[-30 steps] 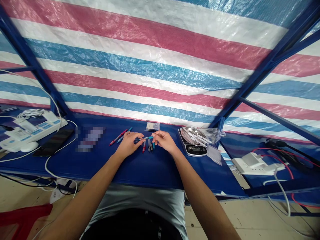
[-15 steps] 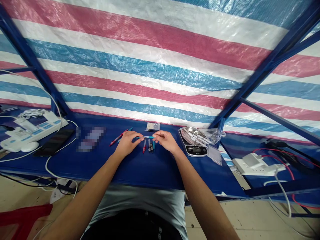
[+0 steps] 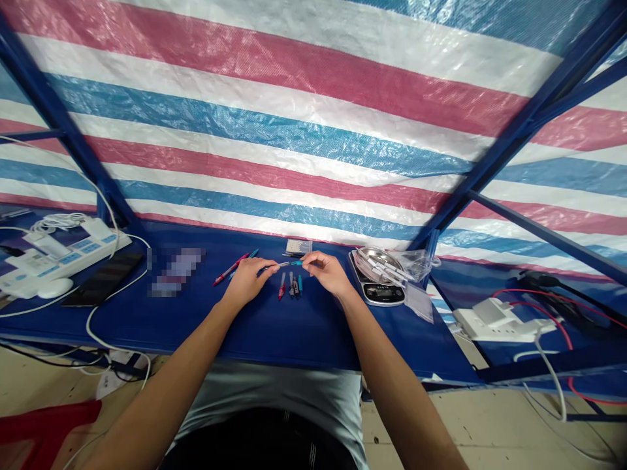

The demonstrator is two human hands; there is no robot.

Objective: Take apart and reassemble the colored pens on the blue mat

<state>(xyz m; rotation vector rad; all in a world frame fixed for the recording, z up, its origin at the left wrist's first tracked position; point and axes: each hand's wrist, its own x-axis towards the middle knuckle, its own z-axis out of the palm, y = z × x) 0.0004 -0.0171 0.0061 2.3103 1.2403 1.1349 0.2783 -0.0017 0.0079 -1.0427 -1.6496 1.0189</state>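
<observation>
My left hand (image 3: 249, 279) is closed, thumb and fingers pinching the clear end of a slim blue pen (image 3: 285, 264) above the table. Opposite it, my right hand (image 3: 326, 270) pinches a light-blue pen piece (image 3: 296, 262), in line with the left hand's part. Whether the two parts still touch is too small to tell. Just below the hands lie a red pen piece (image 3: 281, 287), dark pen pieces (image 3: 294, 287) and a blue pen piece (image 3: 300, 286). Red and blue pens (image 3: 230, 269) lie beside my left hand, partly hidden by it.
On the blue table (image 3: 294, 333) a kitchen scale (image 3: 385, 294) carries a metal bowl and bagged white pens. A small clear packet (image 3: 298, 247) sits at the back. Leftward are a black phone (image 3: 104, 279), a power strip (image 3: 63, 258) and cables. A striped tarp (image 3: 274, 163) hangs behind.
My right hand has tilted up slightly, and the light-blue piece now sits at more of an angle to the left hand's part. The pens on the table have stayed put.
</observation>
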